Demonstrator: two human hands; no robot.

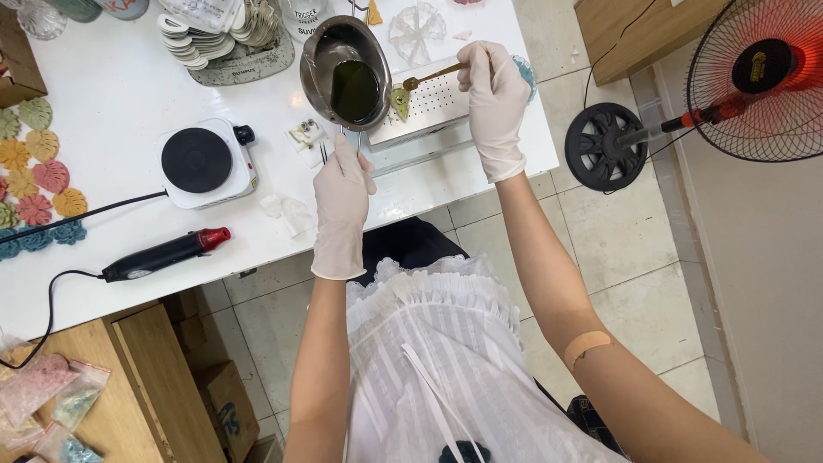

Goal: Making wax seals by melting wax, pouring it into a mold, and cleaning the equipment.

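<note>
My left hand (pixel 341 206), in a white glove, grips the handle of a small steel pouring pot (pixel 345 70) holding dark green liquid, tilted over the table. My right hand (pixel 495 103), also gloved, holds a brass-coloured spoon-like tool (pixel 426 79) whose tip sits by the pot's spout. Below the spout lies a small leaf-shaped mould (pixel 399 101) at the edge of a perforated white tray (pixel 437 103).
A small electric hotplate (pixel 204 161) stands left of the pot. A black-and-red heat gun (pixel 165 254) lies near the white table's (pixel 111 86) front edge. Coloured leaf-shaped pieces (pixel 34 171) lie far left. A stack of white moulds (pixel 219 34) sits at the back. A standing fan (pixel 754 77) stands to the right.
</note>
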